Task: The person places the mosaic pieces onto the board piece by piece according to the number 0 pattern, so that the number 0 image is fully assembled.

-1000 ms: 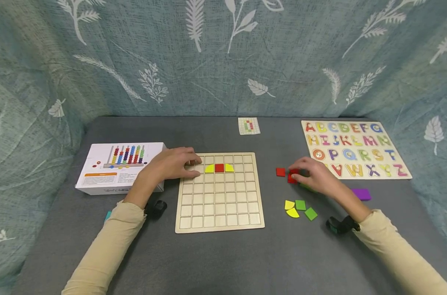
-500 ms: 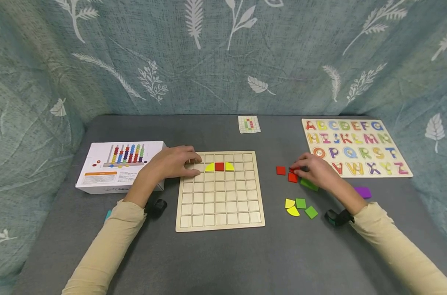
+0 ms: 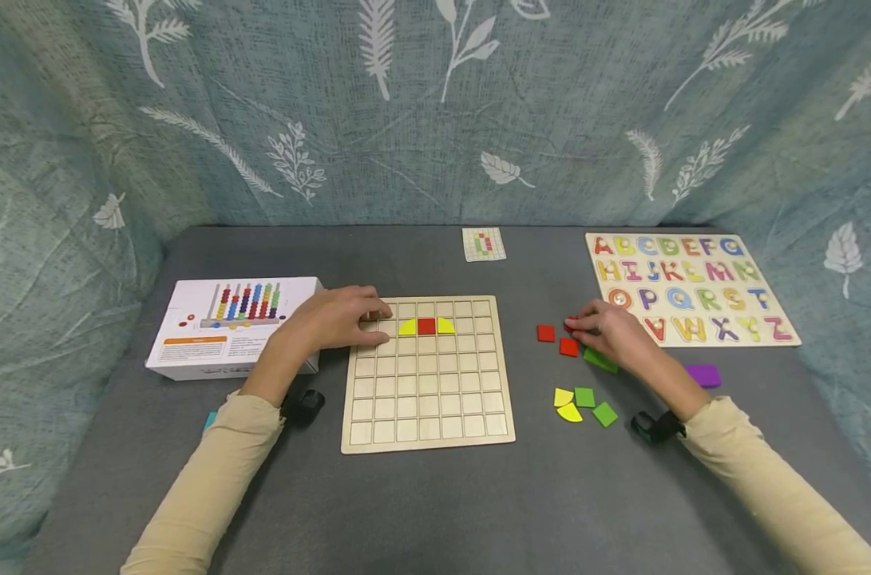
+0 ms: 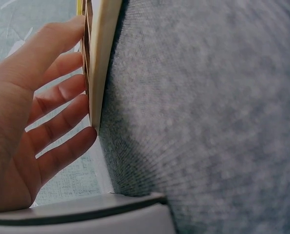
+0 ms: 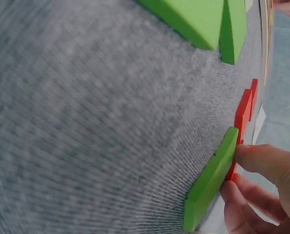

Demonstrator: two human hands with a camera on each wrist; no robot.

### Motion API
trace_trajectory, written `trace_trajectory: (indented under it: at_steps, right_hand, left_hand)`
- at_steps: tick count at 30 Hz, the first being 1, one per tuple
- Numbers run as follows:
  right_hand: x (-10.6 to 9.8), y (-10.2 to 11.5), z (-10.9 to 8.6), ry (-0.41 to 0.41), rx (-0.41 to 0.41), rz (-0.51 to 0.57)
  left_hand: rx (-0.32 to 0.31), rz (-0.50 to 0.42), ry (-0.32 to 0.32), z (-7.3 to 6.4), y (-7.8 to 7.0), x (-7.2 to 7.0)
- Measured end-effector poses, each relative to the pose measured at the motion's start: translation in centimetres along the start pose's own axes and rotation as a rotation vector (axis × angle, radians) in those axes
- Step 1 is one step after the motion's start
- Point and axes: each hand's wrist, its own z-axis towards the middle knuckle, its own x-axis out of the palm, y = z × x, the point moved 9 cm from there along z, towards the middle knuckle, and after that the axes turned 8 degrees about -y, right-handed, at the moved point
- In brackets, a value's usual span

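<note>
My left hand rests its fingertips and thumb on the upper left corner of a wooden grid board; in the left wrist view the loosely spread fingers touch the board's edge. Set in the board's second row are a red square tile and, on either side of it, yellow quarter-round tiles. Right of the board, my right hand pinches another red tile between thumb and fingers. Two loose red tiles lie beside it. A green piece lies just under that hand.
Yellow quarter-rounds and green squares lie nearer the front. An alphabet board stands at the far right, a purple block below it. A pattern card lies at the back, an abacus box at left.
My right hand has shifted slightly up and off a red tile that it partly covered, and now pinches another red one. The left hand stays in place on the board.
</note>
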Motion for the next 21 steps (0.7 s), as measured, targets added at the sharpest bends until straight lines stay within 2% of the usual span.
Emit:
trace_trajectory:
  at_steps: [4,15,18,21]
  right_hand:
    - [-0.1,0.0,0.1,-0.011,0.001,-0.004]
    - [0.2,-0.6,0.3,0.062,0.075,0.013]
    - [0.3,-0.4,0.4,0.051,0.07,0.038]
    - [0.6,0.8,0.8,0.03,0.033,0.092]
  left_hand:
    - [-0.005,0.0,0.006,0.1,0.1,0.0]
    - [-0.009,-0.011,0.013,0.1,0.0,-0.1]
    - [-0.006,-0.013,0.018,0.1,0.1,-0.1]
    - [-0.006,-0.013,0.02,0.0,0.1,-0.1]
